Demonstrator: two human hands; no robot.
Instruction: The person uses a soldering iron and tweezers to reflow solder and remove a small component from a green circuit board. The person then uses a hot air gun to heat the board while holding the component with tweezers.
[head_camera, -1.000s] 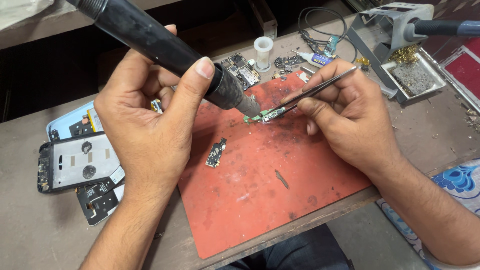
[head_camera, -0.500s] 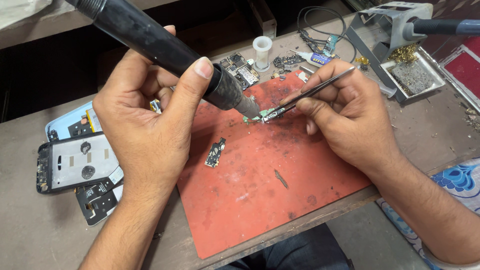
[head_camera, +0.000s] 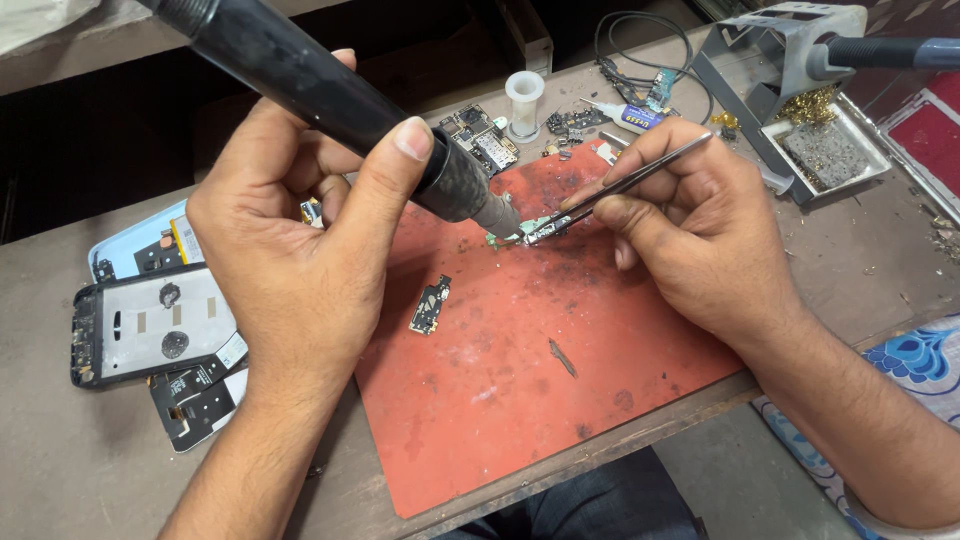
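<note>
A small green circuit board (head_camera: 522, 232) lies near the far edge of the red work mat (head_camera: 560, 400), pinched at its right end by the tips of thin tweezers (head_camera: 625, 187) that the right hand (head_camera: 690, 235) squeezes between thumb and fingers. The left hand (head_camera: 300, 250) wraps tight around a thick black hot-air handle (head_camera: 330, 100), its metal nozzle just above the board's left end. Nearer on the mat lies a second small board (head_camera: 430, 305); left of the mat sit opened phone frames (head_camera: 150, 325), and beyond its right corner stands a soldering iron stand (head_camera: 800, 110).
</note>
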